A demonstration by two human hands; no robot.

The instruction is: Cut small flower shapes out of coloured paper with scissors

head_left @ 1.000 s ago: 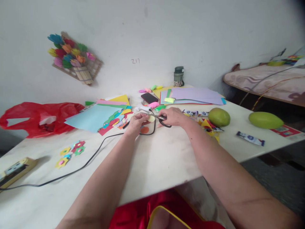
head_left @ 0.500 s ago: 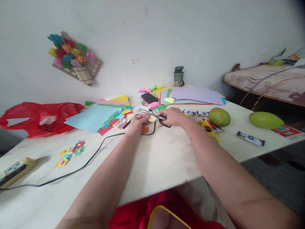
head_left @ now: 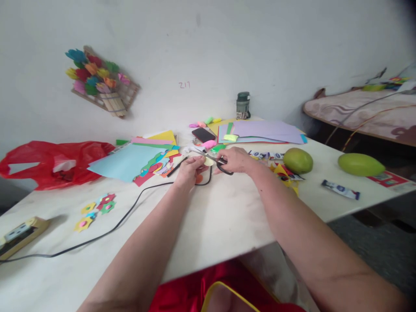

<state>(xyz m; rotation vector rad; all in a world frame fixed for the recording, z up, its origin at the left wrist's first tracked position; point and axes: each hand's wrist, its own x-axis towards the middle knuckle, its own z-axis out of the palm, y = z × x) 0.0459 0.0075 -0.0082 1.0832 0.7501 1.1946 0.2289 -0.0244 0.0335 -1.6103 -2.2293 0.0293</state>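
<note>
Between the thumb and fingers of my left hand (head_left: 190, 170) is a small pale yellow piece of paper (head_left: 209, 162). My right hand (head_left: 236, 159) grips the black handles of a pair of scissors (head_left: 212, 157), whose blades point left across the far edge of that paper. Whether the blades touch the paper I cannot tell. Below my left fingertips lies an orange paper round (head_left: 199, 178), partly covered. A black cable (head_left: 143, 190) runs past both hands, and a dark pen-like stick (head_left: 177, 167) lies left of my left hand.
Coloured paper scraps (head_left: 156, 167) and a light blue sheet (head_left: 126, 160) lie left. Small paper flowers (head_left: 83, 223) sit near a power strip (head_left: 24, 234). A phone (head_left: 203, 134) and lilac sheets (head_left: 266, 131) are behind; green fruits (head_left: 298, 160) stand right. A red bag (head_left: 65, 162) rests far left.
Both hands keep nearly the same place. The pale yellow paper and the scissor blades have shifted slightly against each other. The whole view has moved a little.
</note>
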